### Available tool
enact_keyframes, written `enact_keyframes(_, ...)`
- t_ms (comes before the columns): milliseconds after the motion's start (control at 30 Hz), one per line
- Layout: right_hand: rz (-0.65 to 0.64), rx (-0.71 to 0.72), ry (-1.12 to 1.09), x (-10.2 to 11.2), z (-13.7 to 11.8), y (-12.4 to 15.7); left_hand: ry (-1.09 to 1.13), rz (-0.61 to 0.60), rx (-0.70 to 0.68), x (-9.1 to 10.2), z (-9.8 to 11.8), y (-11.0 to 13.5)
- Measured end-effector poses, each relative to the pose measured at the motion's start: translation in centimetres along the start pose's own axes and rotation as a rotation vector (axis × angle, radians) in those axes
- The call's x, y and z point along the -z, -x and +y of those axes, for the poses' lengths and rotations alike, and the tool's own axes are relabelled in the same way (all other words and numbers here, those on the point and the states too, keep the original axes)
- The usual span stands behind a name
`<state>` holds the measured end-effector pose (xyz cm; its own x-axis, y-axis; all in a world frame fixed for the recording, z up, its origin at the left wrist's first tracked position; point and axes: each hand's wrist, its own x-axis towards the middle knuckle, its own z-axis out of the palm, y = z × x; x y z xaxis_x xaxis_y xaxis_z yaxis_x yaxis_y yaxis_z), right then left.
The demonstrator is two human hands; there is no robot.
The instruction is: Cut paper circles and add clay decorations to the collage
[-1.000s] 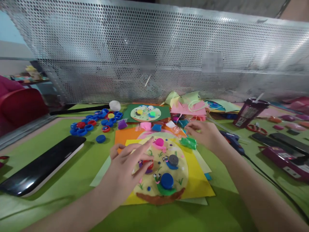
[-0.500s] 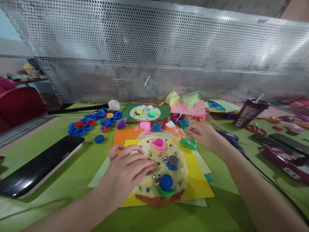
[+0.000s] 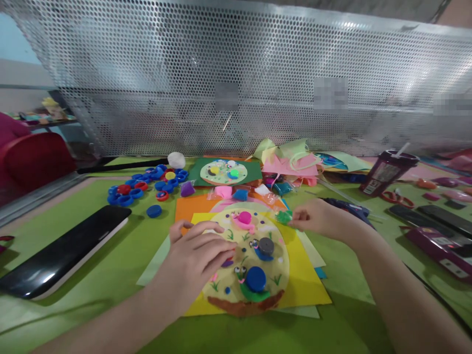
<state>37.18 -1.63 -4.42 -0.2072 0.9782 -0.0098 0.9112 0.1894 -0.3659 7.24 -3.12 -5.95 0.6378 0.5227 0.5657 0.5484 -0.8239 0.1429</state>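
Observation:
A pale yellow craft disc (image 3: pixel 254 260) lies on a yellow paper sheet (image 3: pixel 306 280), decorated with clay snails and pink, grey and blue bottle caps. My left hand (image 3: pixel 195 255) rests flat on the disc's left side, fingers together over a red cap. My right hand (image 3: pixel 313 219) hovers at the disc's upper right edge and pinches a small bag of green clay (image 3: pixel 283 217) between thumb and fingers.
Blue and red bottle caps (image 3: pixel 147 184) lie scattered at the left back. A black tablet (image 3: pixel 62 250) sits at the left. A second decorated disc (image 3: pixel 223 172) rests on green card. Paper scraps (image 3: pixel 291 160), a glue gun (image 3: pixel 350 206), a dark cup (image 3: pixel 387 172) and a mesh screen (image 3: pixel 236 78) stand behind.
My right hand took hold of the green clay bag and lifted it slightly leftward toward the disc. My left hand lowered and its fingers closed flat over the red cap.

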Motion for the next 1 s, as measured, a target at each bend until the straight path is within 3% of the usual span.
enact_keyframes(167, -0.15, -0.074, 0.031, 0.4, 0.1, 0.1, -0.022, -0.054, 0.07, 0.2, 0.5, -0.2)
enact_keyframes(300, -0.131, -0.076, 0.043, 0.8, -0.1, 0.0, 0.014, -0.086, 0.137, 0.1, 0.3, -0.1)
enact_keyframes(367, -0.082, -0.009, 0.03, 0.8, -1.0, 0.1, 0.078, -0.058, 0.146, 0.1, 0.3, -0.1)
enact_keyframes(500, 0.014, 0.281, -0.036, -0.3, -4.9, 1.1, 0.295, -0.049, 0.24, 0.0, 0.8, -0.4)
enact_keyframes(667, 0.024, 0.431, 0.068, -2.3, -9.4, 2.5, 0.501, -0.094, 0.217, -0.2, 2.4, -0.8)
enact_keyframes(833, 0.046, 0.376, 0.172, -2.9, -9.4, 2.5, 0.554, -0.173, 0.197, 0.0, 3.0, -0.5)
enact_keyframes(1000, 0.185, 0.317, 0.18, -3.0, -9.3, 2.4, 0.553, -0.238, 0.163, 0.4, 3.4, -0.1)
